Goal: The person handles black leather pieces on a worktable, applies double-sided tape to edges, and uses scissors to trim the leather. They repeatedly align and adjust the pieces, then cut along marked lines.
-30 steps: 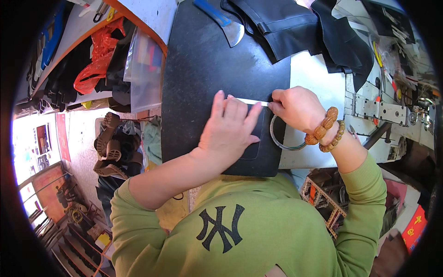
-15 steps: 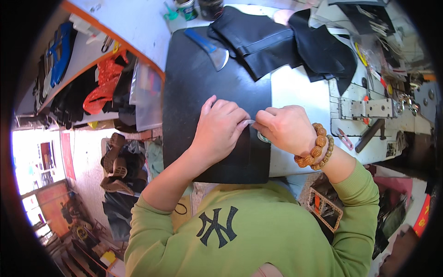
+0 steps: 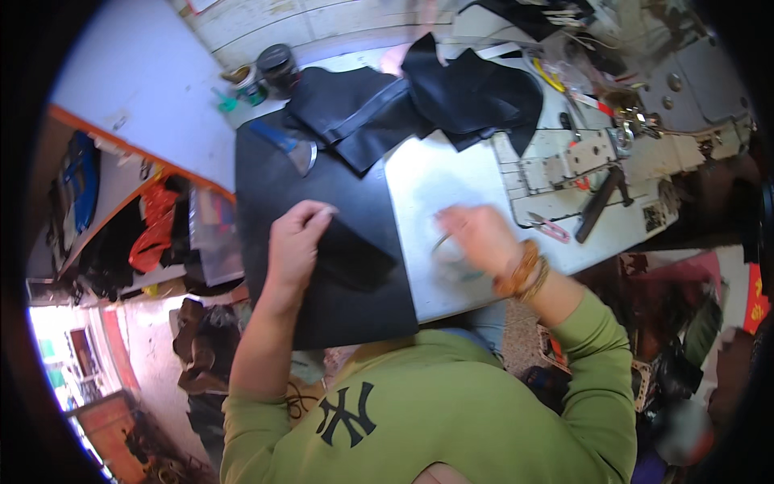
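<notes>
My left hand (image 3: 295,242) is closed over the dark cutting mat, its thumb and fingers pinching the edge of a black leather piece (image 3: 359,260). That piece slants down to the right from the fingertips. Over the white tabletop, my right hand (image 3: 482,235) is smeared by motion. Its fingers look pinched on a thin pale strip (image 3: 440,240), which curves down toward a faint, blurred round shape. Whether that shape is a roll of tape I cannot tell. Two brown bead bracelets circle the right wrist.
A blue-handled knife (image 3: 282,145) with a broad curved blade lies on the mat (image 3: 270,187). Folded black leather (image 3: 363,109) covers the back. To the right are pink thread snips (image 3: 550,228), a dark hammer (image 3: 599,206) and a sewing machine (image 3: 592,155). Jars (image 3: 278,68) stand back left.
My hands have moved apart, the left lower and leftward, the right over the white tabletop. The black leather piece is now visible in my left hand. The whole view has shifted.
</notes>
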`<move>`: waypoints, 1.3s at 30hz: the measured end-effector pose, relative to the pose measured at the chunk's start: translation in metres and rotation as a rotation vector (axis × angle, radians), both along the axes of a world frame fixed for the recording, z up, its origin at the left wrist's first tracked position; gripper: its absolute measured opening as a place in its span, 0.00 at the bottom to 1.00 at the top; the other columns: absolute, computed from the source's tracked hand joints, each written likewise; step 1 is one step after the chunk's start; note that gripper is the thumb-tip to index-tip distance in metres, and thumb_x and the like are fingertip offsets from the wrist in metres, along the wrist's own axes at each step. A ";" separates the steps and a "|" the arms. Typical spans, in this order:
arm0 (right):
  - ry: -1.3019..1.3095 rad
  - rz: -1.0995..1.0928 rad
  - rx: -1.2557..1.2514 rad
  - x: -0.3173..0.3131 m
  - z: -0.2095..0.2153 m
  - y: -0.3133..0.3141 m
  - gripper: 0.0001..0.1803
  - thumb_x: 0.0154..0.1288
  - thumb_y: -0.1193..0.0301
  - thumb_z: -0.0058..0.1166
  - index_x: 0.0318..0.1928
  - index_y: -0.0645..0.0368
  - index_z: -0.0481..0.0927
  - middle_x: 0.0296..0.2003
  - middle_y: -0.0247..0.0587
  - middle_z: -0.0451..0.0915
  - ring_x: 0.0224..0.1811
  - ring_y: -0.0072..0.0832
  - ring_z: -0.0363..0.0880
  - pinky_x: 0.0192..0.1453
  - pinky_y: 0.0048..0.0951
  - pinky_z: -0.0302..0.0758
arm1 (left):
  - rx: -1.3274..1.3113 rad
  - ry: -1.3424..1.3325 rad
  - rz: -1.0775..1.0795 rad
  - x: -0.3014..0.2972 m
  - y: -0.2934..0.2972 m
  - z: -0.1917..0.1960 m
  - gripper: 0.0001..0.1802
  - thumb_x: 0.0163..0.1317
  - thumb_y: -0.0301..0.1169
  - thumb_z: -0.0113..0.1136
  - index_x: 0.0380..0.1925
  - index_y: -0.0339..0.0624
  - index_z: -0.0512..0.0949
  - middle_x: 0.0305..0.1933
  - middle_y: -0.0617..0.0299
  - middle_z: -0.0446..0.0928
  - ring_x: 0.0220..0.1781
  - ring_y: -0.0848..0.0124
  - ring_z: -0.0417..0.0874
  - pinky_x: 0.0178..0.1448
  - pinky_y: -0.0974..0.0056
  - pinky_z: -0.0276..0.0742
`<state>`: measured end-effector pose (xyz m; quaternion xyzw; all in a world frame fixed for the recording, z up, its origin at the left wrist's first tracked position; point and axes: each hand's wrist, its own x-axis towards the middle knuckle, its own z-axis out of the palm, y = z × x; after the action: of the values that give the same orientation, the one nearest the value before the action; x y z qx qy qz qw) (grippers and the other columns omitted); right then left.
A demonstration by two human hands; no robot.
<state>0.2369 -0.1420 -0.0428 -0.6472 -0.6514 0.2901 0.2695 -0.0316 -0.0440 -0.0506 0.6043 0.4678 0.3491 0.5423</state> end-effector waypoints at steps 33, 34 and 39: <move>0.764 -0.325 0.026 0.040 -0.003 -0.050 0.09 0.69 0.68 0.53 0.38 0.61 0.82 0.24 0.29 0.77 0.23 0.15 0.73 0.27 0.18 0.72 | -0.496 -0.383 -0.079 0.062 -0.079 -0.006 0.09 0.61 0.27 0.62 0.40 0.37 0.76 0.29 0.61 0.79 0.18 0.75 0.75 0.21 0.73 0.68; 0.756 -0.542 0.032 0.067 -0.008 -0.052 0.09 0.69 0.69 0.53 0.38 0.60 0.82 0.23 0.28 0.77 0.23 0.15 0.73 0.26 0.18 0.72 | -0.472 -0.392 -0.057 0.063 -0.079 -0.006 0.09 0.62 0.27 0.62 0.40 0.37 0.76 0.29 0.61 0.79 0.18 0.75 0.75 0.22 0.73 0.69; -0.191 -0.955 0.414 0.224 -0.050 -0.041 0.08 0.58 0.74 0.55 0.38 0.62 0.82 0.32 0.52 0.82 0.34 0.44 0.82 0.41 0.40 0.77 | -0.515 -0.477 -0.009 0.064 -0.074 -0.004 0.14 0.62 0.24 0.60 0.48 0.40 0.73 0.37 0.64 0.78 0.28 0.75 0.77 0.24 0.72 0.69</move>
<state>0.4605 -0.1834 -0.0931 -0.8286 -0.3495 -0.0599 0.4333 0.0326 -0.1178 -0.0543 0.3514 0.3979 0.3484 0.7725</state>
